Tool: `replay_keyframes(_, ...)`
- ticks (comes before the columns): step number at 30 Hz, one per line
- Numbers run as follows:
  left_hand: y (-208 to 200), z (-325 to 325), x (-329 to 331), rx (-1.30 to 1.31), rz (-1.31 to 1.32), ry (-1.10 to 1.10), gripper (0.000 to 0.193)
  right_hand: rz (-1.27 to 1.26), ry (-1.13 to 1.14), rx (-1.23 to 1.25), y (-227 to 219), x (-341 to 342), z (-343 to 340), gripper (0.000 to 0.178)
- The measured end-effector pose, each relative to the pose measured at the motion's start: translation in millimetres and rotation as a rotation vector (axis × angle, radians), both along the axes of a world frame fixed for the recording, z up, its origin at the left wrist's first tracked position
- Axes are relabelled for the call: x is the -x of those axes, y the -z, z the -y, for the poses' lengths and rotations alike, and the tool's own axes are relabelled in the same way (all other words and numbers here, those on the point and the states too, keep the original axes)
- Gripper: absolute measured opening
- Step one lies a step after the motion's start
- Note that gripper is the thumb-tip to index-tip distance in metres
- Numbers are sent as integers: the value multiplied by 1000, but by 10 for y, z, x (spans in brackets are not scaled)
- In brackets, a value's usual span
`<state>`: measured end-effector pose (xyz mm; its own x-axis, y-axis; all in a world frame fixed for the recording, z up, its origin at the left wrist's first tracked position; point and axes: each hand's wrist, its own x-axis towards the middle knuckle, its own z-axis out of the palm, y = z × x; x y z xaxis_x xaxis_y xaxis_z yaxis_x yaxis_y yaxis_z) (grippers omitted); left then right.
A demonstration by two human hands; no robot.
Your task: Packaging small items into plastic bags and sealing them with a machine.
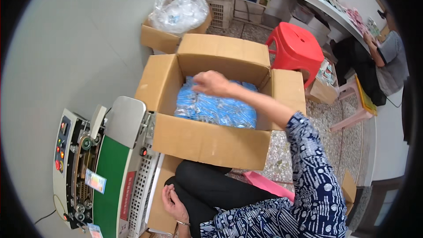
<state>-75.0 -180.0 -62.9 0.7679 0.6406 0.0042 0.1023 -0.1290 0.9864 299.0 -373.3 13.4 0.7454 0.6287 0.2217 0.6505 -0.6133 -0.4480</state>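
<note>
My right hand [211, 83] reaches into an open cardboard box [207, 143] and hovers palm down over a layer of blue plastic packets [216, 110], fingers loosely spread, touching or just above them. I see nothing gripped in it. The blue patterned sleeve [315, 167] runs back to the lower right. My left hand [174, 203] rests by my black-trousered thigh at the bottom, fingers loosely bent and holding nothing, next to a flat cardboard piece [161, 202] and the machine.
A band sealing machine [101, 167] with a green belt and a metal plate stands at the left. A second box with a clear plastic bag [178, 9] sits behind. A red stool [296, 46], pink stools, white crates, and another person [387, 57] at a counter are on the right.
</note>
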Motion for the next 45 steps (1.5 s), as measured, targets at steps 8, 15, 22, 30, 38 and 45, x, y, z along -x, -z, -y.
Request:
replay_keyframes(8, -173, 24, -47, -77, -91, -4, 27, -566, -201, 528, 381, 149, 1279, 37)
replay_keyframes(15, -157, 33, -76, -168, -176, -7, 29, -547, -286, 892, 833, 321, 1127, 42)
replay_keyframes(22, -121, -28, -69, -234, -227, -9, 29, -642, -256, 525, 883, 132, 670, 35)
replay_keyframes(30, -181, -2, -194, -355, -310, 16, 29, -495, -291, 162, 1370, -11, -105, 46)
replay_keyframes(38, -226, 54, -259, -362, -376, -8, 30, -355, -272, 94, 1532, 75, -702, 63)
replay_keyframes(45, -173, 10, -230, -356, -369, 7, 30, -288, -369, 245, 1596, 100, -792, 55)
